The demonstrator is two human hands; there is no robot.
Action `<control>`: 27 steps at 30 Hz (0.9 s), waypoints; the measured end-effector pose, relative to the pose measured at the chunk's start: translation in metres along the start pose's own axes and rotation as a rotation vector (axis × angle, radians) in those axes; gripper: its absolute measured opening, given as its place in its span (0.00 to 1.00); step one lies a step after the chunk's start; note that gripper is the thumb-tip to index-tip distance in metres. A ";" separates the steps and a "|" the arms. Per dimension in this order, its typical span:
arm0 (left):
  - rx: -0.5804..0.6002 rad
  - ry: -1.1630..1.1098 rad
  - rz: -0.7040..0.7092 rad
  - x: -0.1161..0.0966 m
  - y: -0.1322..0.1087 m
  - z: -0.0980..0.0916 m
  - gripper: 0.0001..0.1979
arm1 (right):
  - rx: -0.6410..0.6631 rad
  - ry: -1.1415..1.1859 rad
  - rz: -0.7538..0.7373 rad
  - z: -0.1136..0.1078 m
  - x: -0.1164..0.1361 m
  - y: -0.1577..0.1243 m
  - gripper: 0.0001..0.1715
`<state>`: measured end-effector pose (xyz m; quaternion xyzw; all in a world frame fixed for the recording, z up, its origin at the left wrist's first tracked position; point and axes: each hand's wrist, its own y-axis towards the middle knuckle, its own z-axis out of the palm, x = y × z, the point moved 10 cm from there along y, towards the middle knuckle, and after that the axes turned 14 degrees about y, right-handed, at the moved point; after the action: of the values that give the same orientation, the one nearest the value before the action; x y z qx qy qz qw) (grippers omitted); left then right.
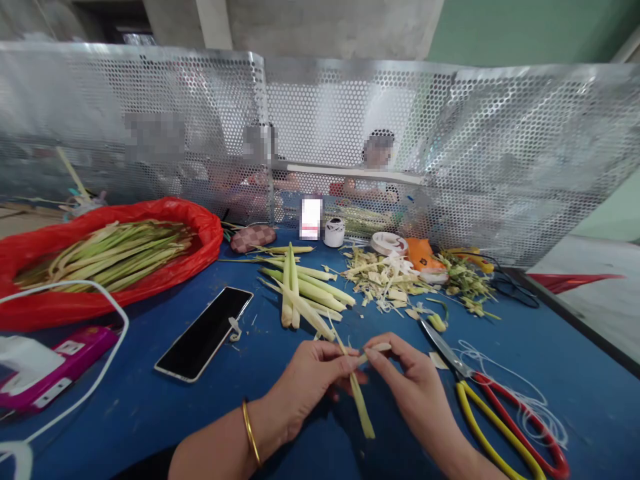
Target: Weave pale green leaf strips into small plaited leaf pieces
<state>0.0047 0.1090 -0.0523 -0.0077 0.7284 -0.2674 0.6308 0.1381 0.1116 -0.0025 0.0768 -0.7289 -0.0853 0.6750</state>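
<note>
My left hand, with a gold bangle at the wrist, pinches a pale green leaf strip that runs down past the fingers and up above them. Close beside it, my right hand has thumb and forefinger closed on a short pale strip end near the left fingertips. Whether both ends belong to one strip I cannot tell. Just beyond my hands lies a loose pile of pale green folded leaf pieces. To the right of my right hand lie scissors with one yellow and one red handle.
At left are a red plastic bag of long leaves, a purple power strip with a white cable, and a black phone. Leaf scraps, a tape roll and white string lie rightward. A perforated metal screen stands behind; people sit beyond.
</note>
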 end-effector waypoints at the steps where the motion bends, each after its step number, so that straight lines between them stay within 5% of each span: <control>1: -0.002 0.034 0.000 0.000 -0.001 0.001 0.19 | -0.037 -0.027 -0.014 -0.004 0.002 0.000 0.13; 3: 0.030 0.108 0.030 -0.001 -0.003 0.007 0.17 | -0.064 -0.070 -0.042 -0.009 0.007 0.000 0.14; 7: 0.122 0.237 0.128 -0.003 -0.009 0.022 0.16 | 0.099 -0.065 0.019 0.005 0.001 0.002 0.15; 12: 0.080 0.428 0.158 0.001 -0.010 0.022 0.14 | 0.134 0.046 0.146 0.011 -0.008 0.001 0.17; 16: 0.030 0.328 0.062 0.003 -0.006 0.015 0.18 | 0.016 -0.107 -0.092 -0.001 0.022 -0.004 0.11; 22: 0.000 -0.020 0.003 0.001 -0.003 0.009 0.12 | 0.180 -0.555 -0.648 0.035 0.065 -0.037 0.08; 27: 0.058 -0.231 0.002 -0.001 -0.005 0.013 0.10 | 0.159 -0.584 -0.678 0.041 0.066 -0.040 0.09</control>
<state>0.0151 0.1001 -0.0498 -0.0194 0.6427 -0.2851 0.7108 0.0915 0.0590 0.0495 0.3352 -0.8268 -0.2634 0.3670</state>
